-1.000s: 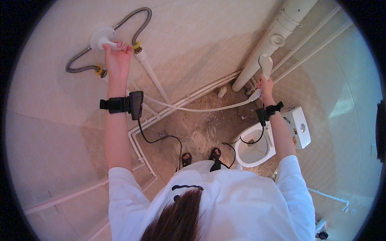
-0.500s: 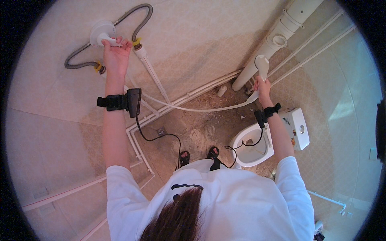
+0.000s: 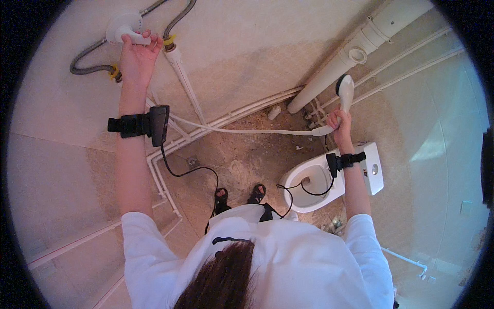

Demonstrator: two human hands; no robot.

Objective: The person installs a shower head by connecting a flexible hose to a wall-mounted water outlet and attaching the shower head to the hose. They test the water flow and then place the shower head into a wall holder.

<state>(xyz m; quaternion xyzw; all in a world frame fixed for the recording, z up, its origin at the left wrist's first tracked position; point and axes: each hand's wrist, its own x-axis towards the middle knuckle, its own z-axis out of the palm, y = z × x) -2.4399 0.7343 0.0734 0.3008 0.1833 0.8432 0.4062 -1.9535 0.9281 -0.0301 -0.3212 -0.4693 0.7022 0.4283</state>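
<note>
My left hand [image 3: 138,59] is up at the wall at the far left, with thumb and fingers closed around the white lever [image 3: 137,38] of a round shower valve [image 3: 114,24]. In my right hand [image 3: 341,125] is the handle of a white hand shower [image 3: 347,92], held upright at the right, its dark spray face turned to the left. A white shower hose [image 3: 247,131] runs from the base of that handle leftward, sagging slightly, and passes behind my left forearm. No water is visible coming from the spray face.
A white toilet [image 3: 315,180] with its bowl uncovered stands below my right forearm. Braided hoses [image 3: 82,61] loop beside the valve. A thick drainpipe [image 3: 329,77] and thin pipes line the walls. Black cables hang from straps on both wrists. A floor drain [image 3: 192,161] lies left of my feet.
The hand shower has turned in my right hand, so its spray face now points left. My left hand stays on the lever. The whole view has shifted slightly.
</note>
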